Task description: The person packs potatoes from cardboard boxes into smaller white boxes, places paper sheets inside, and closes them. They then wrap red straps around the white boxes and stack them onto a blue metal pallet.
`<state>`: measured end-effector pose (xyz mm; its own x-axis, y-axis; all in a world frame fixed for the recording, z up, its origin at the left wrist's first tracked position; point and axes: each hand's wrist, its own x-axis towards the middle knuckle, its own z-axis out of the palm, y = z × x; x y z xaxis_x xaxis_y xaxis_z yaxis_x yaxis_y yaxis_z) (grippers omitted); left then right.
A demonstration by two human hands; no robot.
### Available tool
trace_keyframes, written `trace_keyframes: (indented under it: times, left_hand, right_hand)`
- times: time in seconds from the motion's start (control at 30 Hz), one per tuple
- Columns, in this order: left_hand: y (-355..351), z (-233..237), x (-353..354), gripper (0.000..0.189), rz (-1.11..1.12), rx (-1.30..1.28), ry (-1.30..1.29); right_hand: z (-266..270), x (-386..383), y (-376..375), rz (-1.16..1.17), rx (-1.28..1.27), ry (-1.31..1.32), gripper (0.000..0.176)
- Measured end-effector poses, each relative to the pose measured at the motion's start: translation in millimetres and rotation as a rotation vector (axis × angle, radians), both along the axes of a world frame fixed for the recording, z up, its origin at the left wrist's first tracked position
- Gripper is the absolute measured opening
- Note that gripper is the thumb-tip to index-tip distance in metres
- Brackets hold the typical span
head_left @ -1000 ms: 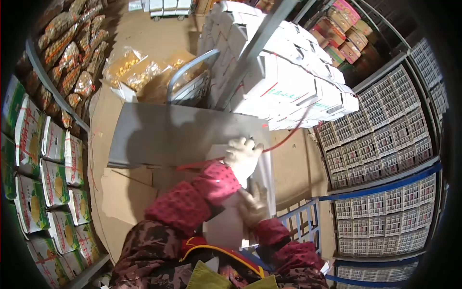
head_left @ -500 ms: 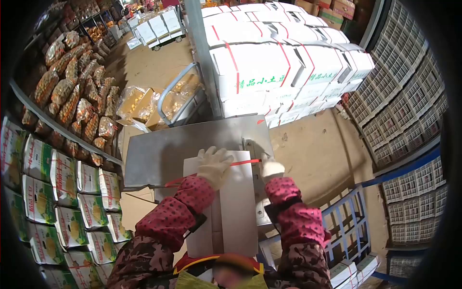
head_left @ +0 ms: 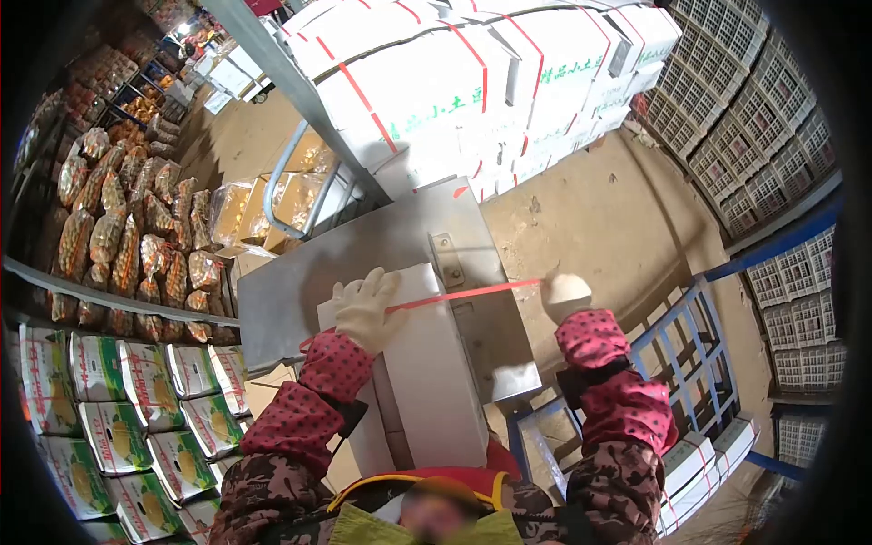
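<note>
The left hand lies fingers spread across the white box on the metal table; the right hand pinches the red strap (best drawn level, untwisted, I'd say).

Glare bleaches white boxes — edges bowed, corners black — shadowed upper left
</note>
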<state>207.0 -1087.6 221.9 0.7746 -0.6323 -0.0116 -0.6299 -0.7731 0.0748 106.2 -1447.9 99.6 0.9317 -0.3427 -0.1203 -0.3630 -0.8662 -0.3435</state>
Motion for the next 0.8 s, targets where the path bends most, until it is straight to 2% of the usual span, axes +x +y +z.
trace_keyframes:
  times: [0.07,0.1,0.2,0.27,0.3,0.4,0.43,0.53,0.63,0.73,0.8]
  left_hand:
    - [0.0,-2.8,-2.3,0.072,0.018,0.003,-0.023]
    - [-1.1,-2.7,-3.0,0.075,0.030,0.013,-0.005]
    - [-4.9,2.1,-7.9,0.083,0.071,0.052,0.043]
    - [-7.1,5.8,-11.7,0.088,0.116,0.100,0.063]
    - [-5.3,3.9,-13.4,0.090,0.121,0.099,0.058]
    - [-0.2,-2.2,-18.4,0.091,0.137,0.091,0.058]
    - [-0.5,-0.5,-18.2,0.090,0.138,0.088,0.063]
    - [-1.2,4.7,-17.4,0.084,0.128,0.093,0.075]
    - [-2.9,8.5,-18.2,0.078,0.122,0.091,0.093]
    - [-2.0,5.9,-18.6,0.076,0.110,0.082,0.085]
    - [-1.5,4.8,-18.6,0.076,0.103,0.078,0.076]
  right_hand:
    - [10.3,-6.2,-3.0,-0.047,0.222,-0.281,0.016]
    - [16.5,-5.2,5.6,-0.242,0.671,-0.259,0.013]
    - [-48.0,-6.5,41.0,-0.306,1.224,-0.322,0.011]
    - [-77.4,-3.8,68.5,-0.201,0.766,-0.314,0.010]
    - [-82.4,-6.4,79.9,-0.205,0.962,-0.287,0.016]
    - [-79.3,2.4,110.3,-0.089,0.569,-0.302,0.024]
    - [-87.6,6.0,118.3,-0.082,0.560,-0.290,0.029]
    - [-37.6,11.8,134.3,-0.242,0.685,-0.357,0.026]
    - [-56.1,13.9,135.4,-0.295,0.744,-0.506,0.020]
    - [-68.4,13.1,123.3,-0.082,0.391,-0.497,0.022]
    - [-72.8,12.8,119.2,-0.066,0.354,-0.474,0.023]
